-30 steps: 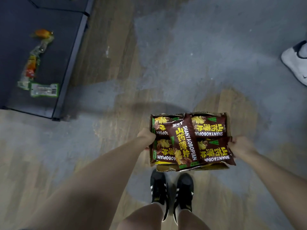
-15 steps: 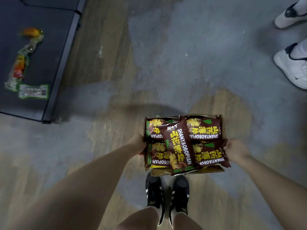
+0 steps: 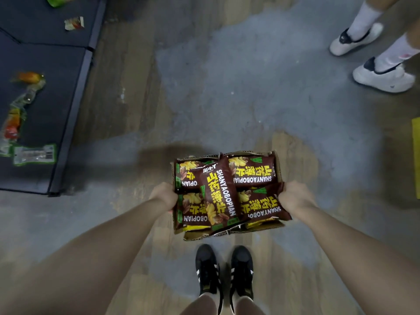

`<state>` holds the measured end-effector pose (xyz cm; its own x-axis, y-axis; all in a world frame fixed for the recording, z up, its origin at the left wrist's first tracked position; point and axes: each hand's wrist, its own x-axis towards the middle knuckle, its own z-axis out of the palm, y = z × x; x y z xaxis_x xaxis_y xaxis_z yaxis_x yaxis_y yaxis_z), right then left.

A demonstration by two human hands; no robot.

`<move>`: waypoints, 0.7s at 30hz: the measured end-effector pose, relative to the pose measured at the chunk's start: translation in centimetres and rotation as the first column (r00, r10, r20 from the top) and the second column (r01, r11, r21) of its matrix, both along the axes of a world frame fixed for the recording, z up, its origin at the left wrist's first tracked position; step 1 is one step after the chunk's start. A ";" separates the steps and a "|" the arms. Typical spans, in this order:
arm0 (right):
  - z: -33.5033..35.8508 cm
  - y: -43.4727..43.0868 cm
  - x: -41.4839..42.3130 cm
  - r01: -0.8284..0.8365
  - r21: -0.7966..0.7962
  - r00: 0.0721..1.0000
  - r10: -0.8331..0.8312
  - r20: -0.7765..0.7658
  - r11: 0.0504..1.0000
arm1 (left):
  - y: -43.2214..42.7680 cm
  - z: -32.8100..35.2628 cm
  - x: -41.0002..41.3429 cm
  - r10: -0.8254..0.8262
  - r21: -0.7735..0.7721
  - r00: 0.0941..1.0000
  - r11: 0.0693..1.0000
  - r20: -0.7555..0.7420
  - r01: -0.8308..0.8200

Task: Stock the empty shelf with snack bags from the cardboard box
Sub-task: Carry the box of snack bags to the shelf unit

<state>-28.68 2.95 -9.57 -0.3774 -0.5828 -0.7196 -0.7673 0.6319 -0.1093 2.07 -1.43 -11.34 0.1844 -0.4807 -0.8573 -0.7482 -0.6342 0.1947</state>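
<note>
Both arms out front: left hand (image 3: pixel 164 196) clamps the cardboard box (image 3: pixel 197 235) on its left wall, right hand (image 3: pixel 295 196) grips the right wall. Brown snack bags (image 3: pixel 219 194) heaped inside, between them. Further off, far left, the dark shelf (image 3: pixel 56 87), well apart.

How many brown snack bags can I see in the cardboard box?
5 brown and yellow snack bags in the open cardboard box: far left, far right, near left, near right, and one lying slanted across the middle on top. More may be hidden beneath them.
</note>
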 end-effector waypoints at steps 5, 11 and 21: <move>6.9 -4.0 1.6 -0.008 -0.050 0.999 0.010 0.039 0.999 | -4.2 7.4 1.6 -0.007 -0.079 1.000 0.997 0.026 0.009; 17.0 -9.4 2.4 -0.009 -0.128 1.000 0.009 -0.001 0.992 | -10.5 18.5 2.7 0.007 -0.128 0.998 0.992 -0.057 -0.014; 33.4 -21.0 1.1 -0.031 -0.249 0.999 0.038 0.023 0.968 | -21.5 35.0 2.8 0.003 -0.324 0.996 0.946 -0.088 -0.032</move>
<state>-27.58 -18.02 23.84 -0.3358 -0.7573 -0.5601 -0.7829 0.5550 -0.2811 4.86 -22.94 23.70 0.1282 -0.7327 -0.6683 -0.7092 -0.5388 0.4547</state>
